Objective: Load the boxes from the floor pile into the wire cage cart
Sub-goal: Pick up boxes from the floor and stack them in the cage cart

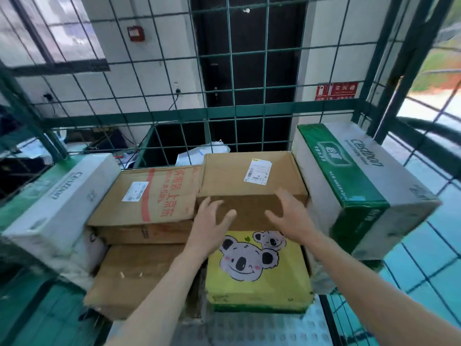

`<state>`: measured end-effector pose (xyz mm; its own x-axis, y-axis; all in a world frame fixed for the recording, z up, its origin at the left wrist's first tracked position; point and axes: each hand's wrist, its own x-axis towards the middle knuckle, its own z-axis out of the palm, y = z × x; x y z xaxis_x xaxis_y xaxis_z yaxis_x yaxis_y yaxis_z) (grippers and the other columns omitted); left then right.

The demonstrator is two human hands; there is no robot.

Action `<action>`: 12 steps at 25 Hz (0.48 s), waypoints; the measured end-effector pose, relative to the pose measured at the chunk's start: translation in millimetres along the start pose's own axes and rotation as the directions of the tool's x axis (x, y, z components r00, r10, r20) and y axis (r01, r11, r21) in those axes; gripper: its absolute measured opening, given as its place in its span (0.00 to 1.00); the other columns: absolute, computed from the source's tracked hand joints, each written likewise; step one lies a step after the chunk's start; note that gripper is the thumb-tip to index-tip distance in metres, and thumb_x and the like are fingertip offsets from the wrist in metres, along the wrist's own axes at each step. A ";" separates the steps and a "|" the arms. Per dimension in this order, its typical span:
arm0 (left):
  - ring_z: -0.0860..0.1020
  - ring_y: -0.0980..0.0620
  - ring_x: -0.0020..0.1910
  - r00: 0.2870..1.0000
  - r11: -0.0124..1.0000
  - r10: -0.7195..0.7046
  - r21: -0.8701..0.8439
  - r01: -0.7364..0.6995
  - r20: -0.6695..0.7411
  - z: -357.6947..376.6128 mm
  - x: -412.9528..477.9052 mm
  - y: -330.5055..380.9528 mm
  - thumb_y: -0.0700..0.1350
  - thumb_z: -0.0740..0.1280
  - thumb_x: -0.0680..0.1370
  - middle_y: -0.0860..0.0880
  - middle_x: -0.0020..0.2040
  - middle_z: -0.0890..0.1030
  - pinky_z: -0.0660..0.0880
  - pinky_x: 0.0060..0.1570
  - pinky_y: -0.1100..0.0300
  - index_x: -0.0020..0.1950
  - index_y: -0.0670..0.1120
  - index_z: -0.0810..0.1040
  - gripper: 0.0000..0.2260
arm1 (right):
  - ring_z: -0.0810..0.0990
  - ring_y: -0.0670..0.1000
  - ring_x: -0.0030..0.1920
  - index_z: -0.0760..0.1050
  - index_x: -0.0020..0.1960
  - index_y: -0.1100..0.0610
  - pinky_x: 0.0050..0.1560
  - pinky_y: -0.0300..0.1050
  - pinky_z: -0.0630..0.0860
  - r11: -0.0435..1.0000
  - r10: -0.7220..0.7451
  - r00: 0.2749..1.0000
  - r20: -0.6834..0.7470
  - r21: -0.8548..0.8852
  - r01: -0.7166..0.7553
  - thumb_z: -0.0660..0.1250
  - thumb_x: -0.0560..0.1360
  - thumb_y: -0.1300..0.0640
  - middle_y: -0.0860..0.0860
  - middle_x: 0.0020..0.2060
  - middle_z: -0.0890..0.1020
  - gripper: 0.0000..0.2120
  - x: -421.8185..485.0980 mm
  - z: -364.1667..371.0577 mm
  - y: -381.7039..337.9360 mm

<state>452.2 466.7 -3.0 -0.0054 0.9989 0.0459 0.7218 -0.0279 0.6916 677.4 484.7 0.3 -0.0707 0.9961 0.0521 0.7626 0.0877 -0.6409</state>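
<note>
Brown carton in wire cage cart
Left hand and right hand are spread open at its near face.

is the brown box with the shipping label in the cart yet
In. The labelled brown box sits inside the wire cage cart, above the koala box, against the back mesh.

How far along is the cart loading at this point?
Done: the wire cage cart holds several boxes, including the koala box, a red-printed carton and two green-and-white cases. In hand: the left hand and right hand, both open, are at the front of the brown labelled box. Left: unknown; the floor pile is out of view.
</note>
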 end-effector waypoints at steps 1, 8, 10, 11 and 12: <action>0.59 0.51 0.79 1.000 0.998 -0.024 -0.065 0.024 -0.009 -6.7 -29.9 -2.7 0.60 0.62 0.81 0.49 0.81 0.61 0.57 0.72 0.58 0.76 0.50 0.70 0.25 | 0.65 0.53 0.77 0.66 0.76 0.55 0.76 0.51 0.63 0.995 0.020 1.000 0.006 0.101 -0.020 0.68 0.80 0.49 0.51 0.78 0.65 0.28 -26.6 8.6 -6.7; 0.77 0.62 0.57 0.971 0.935 -0.232 -0.290 0.204 -0.066 -49.7 -198.4 -47.5 0.58 0.60 0.81 0.57 0.60 0.80 0.73 0.57 0.66 0.59 0.54 0.78 0.13 | 0.68 0.45 0.74 0.80 0.58 0.48 0.63 0.35 0.70 0.840 -0.019 0.965 0.260 0.528 -0.126 0.68 0.80 0.53 0.45 0.70 0.73 0.08 -176.3 81.4 -66.2; 0.78 0.59 0.58 0.948 0.903 -0.291 -0.363 0.229 -0.128 -68.1 -230.6 -59.6 0.58 0.60 0.82 0.59 0.56 0.81 0.75 0.59 0.61 0.58 0.56 0.79 0.12 | 0.69 0.43 0.73 0.81 0.57 0.48 0.72 0.46 0.69 0.813 -0.054 0.954 0.294 0.568 -0.129 0.67 0.80 0.54 0.44 0.69 0.75 0.07 -197.6 92.3 -93.0; 0.78 0.58 0.59 0.933 0.881 -0.327 -0.408 0.241 -0.154 -78.0 -246.8 -67.8 0.59 0.60 0.82 0.60 0.55 0.81 0.75 0.61 0.57 0.57 0.58 0.79 0.11 | 0.71 0.43 0.71 0.81 0.57 0.48 0.72 0.48 0.68 0.808 -0.067 0.947 0.315 0.574 -0.134 0.67 0.81 0.54 0.43 0.67 0.76 0.07 -208.9 97.5 -108.1; 0.78 0.59 0.59 0.916 0.862 -0.362 -0.436 0.258 -0.173 -88.0 -263.7 -74.5 0.61 0.61 0.82 0.62 0.55 0.81 0.76 0.62 0.55 0.56 0.60 0.79 0.10 | 0.74 0.42 0.69 0.81 0.57 0.48 0.71 0.47 0.70 0.803 -0.083 0.935 0.344 0.579 -0.142 0.67 0.81 0.54 0.43 0.65 0.77 0.07 -220.7 103.9 -122.8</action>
<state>338.9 202.1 -3.2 -0.3860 0.9187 -0.0836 0.3194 0.2181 0.9222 532.6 253.5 -12.1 -0.3503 0.9226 -0.1617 0.2504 -0.0742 -0.9653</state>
